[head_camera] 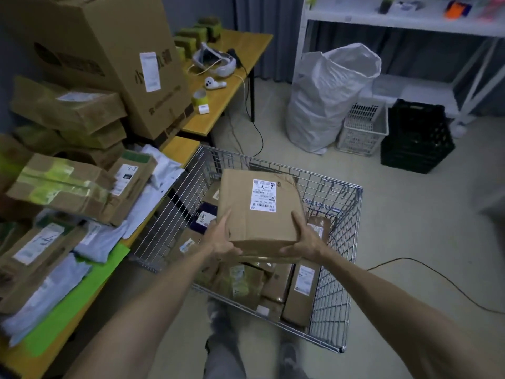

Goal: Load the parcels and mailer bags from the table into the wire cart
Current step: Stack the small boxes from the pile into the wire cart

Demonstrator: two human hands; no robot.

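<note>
Head cam, looking down. My two bare forearms reached fwd from the bottom of frame. My left hand (224,242) gripped the near-left corner of a brown cardboard parcel (259,203) and my right hand (303,239) gripped the near-right corner. On both, the thumbs lay up the sides and the fingers curled under the near edge.

The parcel was held label-up above the middle of the wire cart (336,283), clear of what lay below. Its long axis ran away from me, so its bulk sat beyond the grip. Neither hand was nearer than the other. In my judgement the next move was a straight drop, w/ the far end needing to be kept level.

Inside the cart, at the near end: a tall brown box (300,291) stood against the right wall, w/ a green-taped parcel (240,285) beside it. A dark blue mailer (203,217) lay at the left. The far end was hidden behind the held parcel.

On the table (180,147) to the left: stacked cardboard parcels (62,184) and grey mailer bags (54,285), not yet loaded. Further back stood a large carton (103,56).

Far right on the floor: a white sack (328,97), a white basket (363,127) and a black crate (415,138).
</note>
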